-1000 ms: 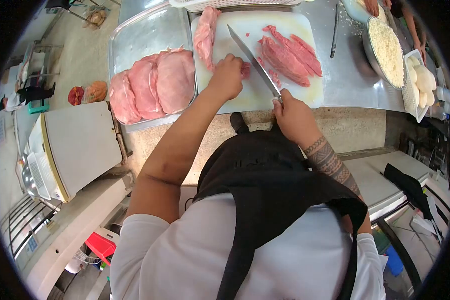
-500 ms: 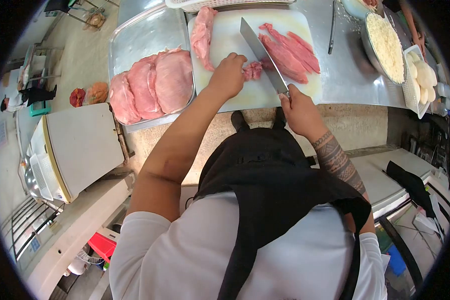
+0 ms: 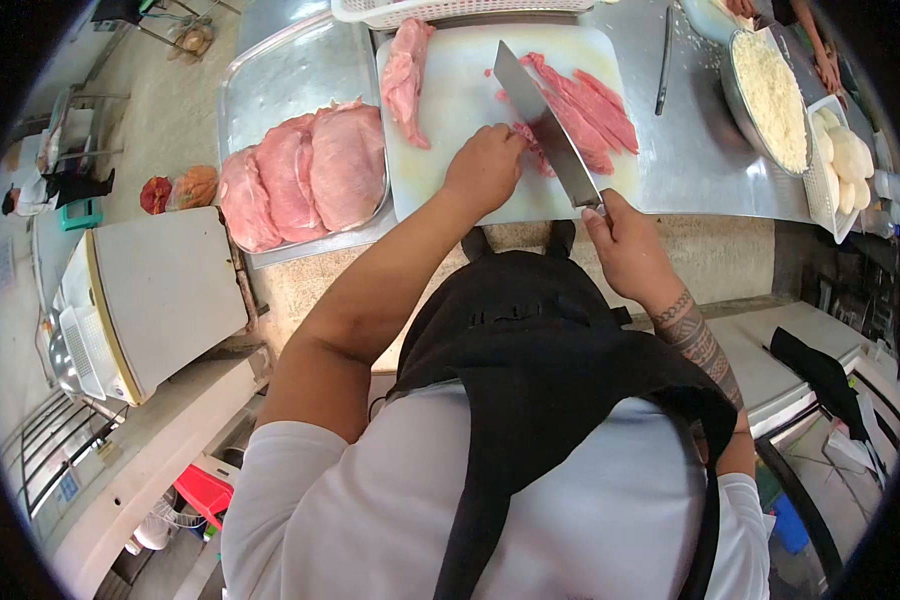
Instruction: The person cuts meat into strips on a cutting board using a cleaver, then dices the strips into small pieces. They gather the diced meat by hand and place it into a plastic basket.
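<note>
Silver broad steel knife [image 3: 548,122] sits with right fingers [image 3: 617,204] wrapped round it; left fingers [image 3: 503,146] curl beside small red meat pieces [image 3: 536,152], hold unclear; tucking fingertips is safer.

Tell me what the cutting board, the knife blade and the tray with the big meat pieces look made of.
Cutting board: probably plastic, whitish and grainless, with faint yellowish patches. Knife blade: metal, likely steel, judging by its smooth grey face. Tray: bare metal, silvery and reflective; which metal, I can't tell.
</note>
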`<state>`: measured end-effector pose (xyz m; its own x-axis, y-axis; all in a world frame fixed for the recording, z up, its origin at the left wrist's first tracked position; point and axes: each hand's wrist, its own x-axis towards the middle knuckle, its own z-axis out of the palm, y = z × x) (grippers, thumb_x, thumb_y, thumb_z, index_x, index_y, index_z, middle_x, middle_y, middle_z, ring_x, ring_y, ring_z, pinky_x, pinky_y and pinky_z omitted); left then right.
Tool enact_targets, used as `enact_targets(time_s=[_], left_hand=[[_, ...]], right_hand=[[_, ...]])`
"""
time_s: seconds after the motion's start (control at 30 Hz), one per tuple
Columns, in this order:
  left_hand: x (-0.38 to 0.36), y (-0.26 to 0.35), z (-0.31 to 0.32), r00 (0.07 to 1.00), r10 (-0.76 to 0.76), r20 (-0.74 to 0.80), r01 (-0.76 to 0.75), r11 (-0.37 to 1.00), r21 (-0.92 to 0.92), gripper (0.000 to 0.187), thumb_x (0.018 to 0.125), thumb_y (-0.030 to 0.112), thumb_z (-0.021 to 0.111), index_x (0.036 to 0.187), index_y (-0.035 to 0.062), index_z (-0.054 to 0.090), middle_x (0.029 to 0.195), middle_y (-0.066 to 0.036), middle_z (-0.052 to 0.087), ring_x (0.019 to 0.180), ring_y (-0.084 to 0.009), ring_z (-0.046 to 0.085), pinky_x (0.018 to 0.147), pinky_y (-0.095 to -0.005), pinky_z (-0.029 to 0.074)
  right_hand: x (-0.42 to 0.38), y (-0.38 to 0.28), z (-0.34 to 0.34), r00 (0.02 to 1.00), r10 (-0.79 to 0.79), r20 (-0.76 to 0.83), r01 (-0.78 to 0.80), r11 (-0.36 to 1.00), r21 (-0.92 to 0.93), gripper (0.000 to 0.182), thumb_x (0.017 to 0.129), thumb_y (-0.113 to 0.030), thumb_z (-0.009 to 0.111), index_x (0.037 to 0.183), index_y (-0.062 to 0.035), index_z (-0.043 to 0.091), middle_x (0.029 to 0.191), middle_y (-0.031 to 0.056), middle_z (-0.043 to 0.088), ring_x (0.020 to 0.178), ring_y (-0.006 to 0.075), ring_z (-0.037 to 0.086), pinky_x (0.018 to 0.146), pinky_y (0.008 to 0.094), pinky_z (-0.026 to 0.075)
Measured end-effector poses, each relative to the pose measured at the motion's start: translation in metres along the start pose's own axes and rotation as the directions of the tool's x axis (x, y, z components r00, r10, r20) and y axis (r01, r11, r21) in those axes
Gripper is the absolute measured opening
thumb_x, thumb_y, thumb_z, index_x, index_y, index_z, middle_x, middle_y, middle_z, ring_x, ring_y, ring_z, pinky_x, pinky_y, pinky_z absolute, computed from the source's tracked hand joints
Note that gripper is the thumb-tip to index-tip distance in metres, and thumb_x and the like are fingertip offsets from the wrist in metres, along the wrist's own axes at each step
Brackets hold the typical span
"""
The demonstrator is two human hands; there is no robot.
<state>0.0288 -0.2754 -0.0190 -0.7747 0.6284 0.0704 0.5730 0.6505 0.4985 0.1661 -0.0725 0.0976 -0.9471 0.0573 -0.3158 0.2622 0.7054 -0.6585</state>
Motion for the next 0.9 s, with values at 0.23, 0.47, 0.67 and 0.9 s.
enact_targets(time_s=[0.23,0.47,0.67,0.9], left_hand=[[0.011,-0.024,-0.023,0.880,-0.467,-0.085,0.351,0.761,-0.545,0.019,0.091,0.016,0.078,0.105,0.0040,0.079,0.098,-0.015,0.077,0.081,-0.0262,0.076,0.076,-0.0366,0.060],[0.008,-0.024,-0.016,0.972,-0.206,-0.114,0.192,0.973,-0.125,0.021,0.093,0.019,0.075,0.103,0.0014,0.078,0.103,-0.021,0.072,0.099,-0.0380,0.070,0.088,-0.0479,0.056],[0.001,-0.021,0.026,0.961,-0.085,-0.265,0.124,0.983,0.138,0.023,0.097,0.022,0.068,0.107,0.0015,0.067,0.104,-0.018,0.063,0.096,-0.0399,0.061,0.086,-0.0510,0.051],[-0.001,-0.016,0.026,0.978,-0.094,-0.185,0.132,0.971,0.202,0.023,0.089,0.009,0.061,0.111,0.0054,0.064,0.109,-0.015,0.060,0.097,-0.0363,0.059,0.087,-0.0491,0.050]], right_hand=[[0.001,-0.003,-0.009,0.999,-0.037,-0.025,0.038,0.999,0.031,0.029,0.107,-0.027,0.060,0.105,0.0013,0.056,0.083,0.0294,0.066,0.083,0.0526,0.065,0.071,0.0552,0.050],[0.010,0.002,-0.003,0.998,-0.048,0.044,0.047,0.998,0.033,0.029,0.107,-0.027,0.060,0.104,0.0019,0.055,0.083,0.0295,0.066,0.084,0.0530,0.065,0.072,0.0565,0.050],[0.014,0.000,-0.005,0.993,-0.061,0.097,0.060,0.998,0.005,0.030,0.107,-0.026,0.059,0.103,0.0029,0.055,0.082,0.0300,0.066,0.085,0.0533,0.065,0.074,0.0583,0.050],[0.066,0.026,0.041,0.969,-0.246,0.018,0.247,0.967,-0.060,0.030,0.108,-0.025,0.055,0.112,0.0040,0.056,0.087,0.0298,0.067,0.085,0.0509,0.066,0.075,0.0572,0.049]])
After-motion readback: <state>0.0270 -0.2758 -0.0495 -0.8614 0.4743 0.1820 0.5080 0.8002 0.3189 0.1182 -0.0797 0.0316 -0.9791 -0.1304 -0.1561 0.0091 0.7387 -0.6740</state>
